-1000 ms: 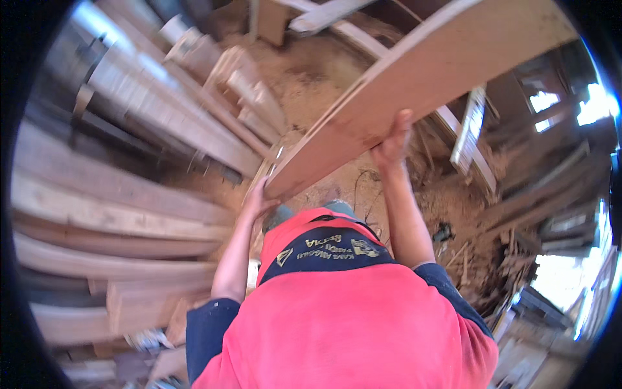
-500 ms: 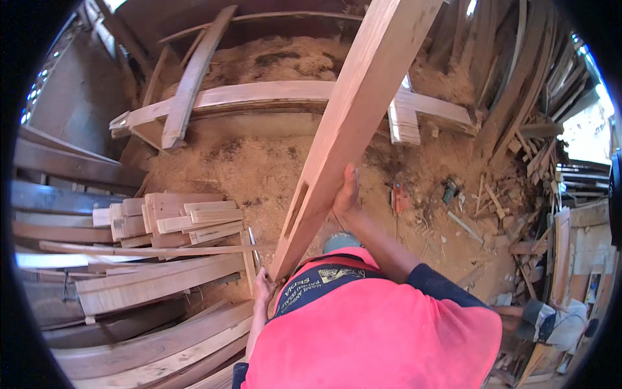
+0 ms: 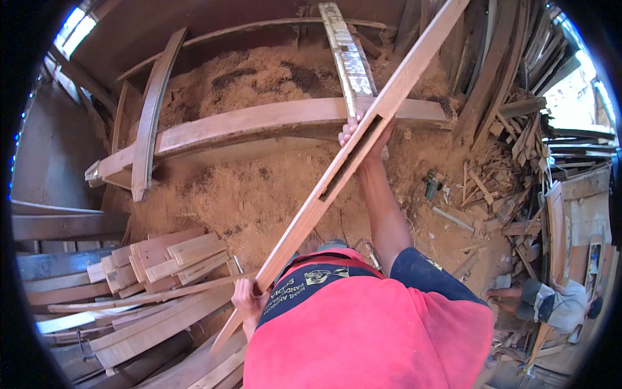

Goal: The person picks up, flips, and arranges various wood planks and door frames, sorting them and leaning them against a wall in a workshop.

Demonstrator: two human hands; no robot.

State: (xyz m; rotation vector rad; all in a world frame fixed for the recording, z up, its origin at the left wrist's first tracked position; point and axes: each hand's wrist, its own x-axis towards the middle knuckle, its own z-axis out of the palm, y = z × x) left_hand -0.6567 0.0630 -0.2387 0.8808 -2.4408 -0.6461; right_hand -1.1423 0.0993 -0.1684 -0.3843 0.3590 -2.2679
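A long reddish-brown wooden beam [image 3: 405, 78] slants across the view from the upper right to the lower left. A long narrow slot [image 3: 353, 159] is cut into its upward face. My right hand [image 3: 364, 139] wraps around the beam beside the slot, fingertips showing past its left edge and the palm partly hidden by the wood. Close to my body, my left hand [image 3: 251, 298] is closed around the beam's nearer part. The near end juts out below that hand. The beam's far end runs out of the picture at the top.
Ahead, a long horizontal timber [image 3: 259, 120] carries two crosspieces, one left [image 3: 155, 117] and one right [image 3: 346, 55]. Stacked wood pieces [image 3: 155, 262] and boards lie at left. A green tool [image 3: 432, 185] rests on sawdust. Scrap wood and another person [image 3: 560, 308] are at right.
The beam has turned about its length, bringing the slotted face up, and slants more. My right hand has moved farther away along it; my left hand is slightly lower and further left.
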